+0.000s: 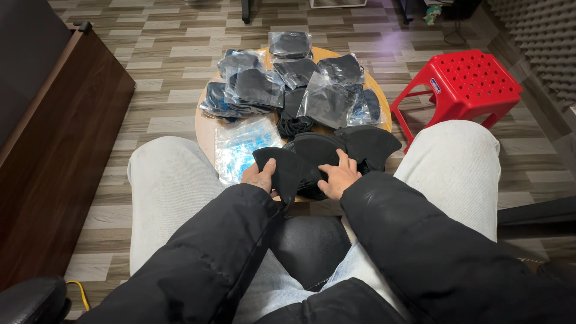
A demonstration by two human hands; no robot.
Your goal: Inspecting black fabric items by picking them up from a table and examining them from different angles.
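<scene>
My left hand (259, 176) pinches a loose black face mask (282, 168) at the near edge of a small round wooden table (205, 129). My right hand (339, 176) rests with spread fingers on a pile of loose black masks (348, 147) beside it. Farther back on the table lie several black masks sealed in clear plastic bags (288, 75). A stack of empty clear bags with blue print (243, 144) lies to the left of my left hand.
A red plastic stool (465, 84) stands to the right of the table. A dark wooden cabinet (54, 144) runs along the left. My knees in light trousers flank the table. Grey foam panels (540, 36) cover the right wall.
</scene>
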